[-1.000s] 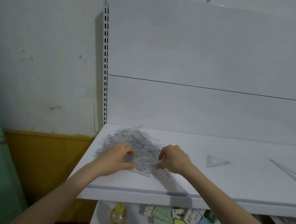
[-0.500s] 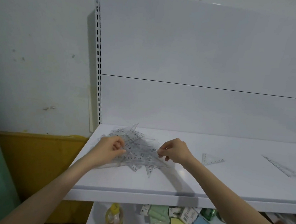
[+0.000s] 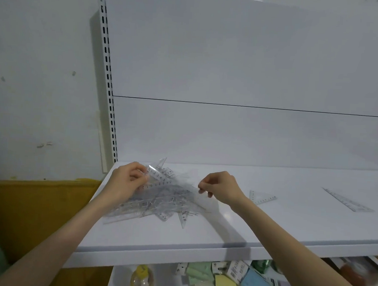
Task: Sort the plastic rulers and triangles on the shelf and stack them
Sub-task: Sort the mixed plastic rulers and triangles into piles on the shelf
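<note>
Since 1 s ago: left hand (image 3: pixel 126 183) has come up off the pile (image 3: pixel 157 207), now gripping a few clear rulers (image 3: pixel 159 176) with their far ends tilted up. Right hand (image 3: pixel 222 187) has moved right and pinches the edge of a clear piece (image 3: pixel 187 187). Gap between the hands is wider. Pile is fanned out further toward the shelf (image 3: pixel 267 229) front.

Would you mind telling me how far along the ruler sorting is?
Done: a small triangle and a long piece lie apart on the shelf. In hand: the left hand and right hand pinch pieces of the pile. Left: that whole pile, unsorted, unstacked.
</note>
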`<action>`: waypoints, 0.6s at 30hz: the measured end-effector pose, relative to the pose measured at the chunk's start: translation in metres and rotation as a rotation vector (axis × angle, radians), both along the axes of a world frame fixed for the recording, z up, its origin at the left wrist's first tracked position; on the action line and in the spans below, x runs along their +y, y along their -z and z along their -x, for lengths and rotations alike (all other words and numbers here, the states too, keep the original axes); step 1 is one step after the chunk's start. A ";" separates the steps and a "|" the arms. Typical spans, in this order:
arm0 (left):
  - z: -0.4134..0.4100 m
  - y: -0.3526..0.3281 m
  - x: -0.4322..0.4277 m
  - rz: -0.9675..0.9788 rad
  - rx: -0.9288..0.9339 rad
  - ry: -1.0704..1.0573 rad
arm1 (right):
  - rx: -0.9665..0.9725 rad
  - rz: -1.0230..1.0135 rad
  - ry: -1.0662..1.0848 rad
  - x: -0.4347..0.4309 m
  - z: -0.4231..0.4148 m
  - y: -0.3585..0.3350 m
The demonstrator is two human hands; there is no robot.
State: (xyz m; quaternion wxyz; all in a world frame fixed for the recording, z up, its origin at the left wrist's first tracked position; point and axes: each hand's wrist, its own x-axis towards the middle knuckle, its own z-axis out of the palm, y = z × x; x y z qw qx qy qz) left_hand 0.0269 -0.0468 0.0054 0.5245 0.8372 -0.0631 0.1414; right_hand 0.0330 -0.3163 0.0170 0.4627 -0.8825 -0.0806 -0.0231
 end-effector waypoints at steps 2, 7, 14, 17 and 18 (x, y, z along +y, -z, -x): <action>-0.007 -0.006 -0.010 0.005 -0.018 0.027 | -0.019 -0.014 0.030 -0.010 0.002 -0.003; -0.022 -0.018 -0.060 0.065 -0.045 0.089 | -0.011 -0.053 0.142 -0.056 0.008 -0.009; -0.042 -0.013 -0.126 0.040 -0.053 0.098 | 0.012 -0.001 0.254 -0.142 0.004 -0.005; -0.046 -0.005 -0.149 0.010 -0.046 0.084 | 0.034 0.093 0.279 -0.176 -0.009 0.002; -0.047 -0.003 -0.155 0.002 -0.033 0.069 | 0.048 0.129 0.282 -0.185 -0.014 0.006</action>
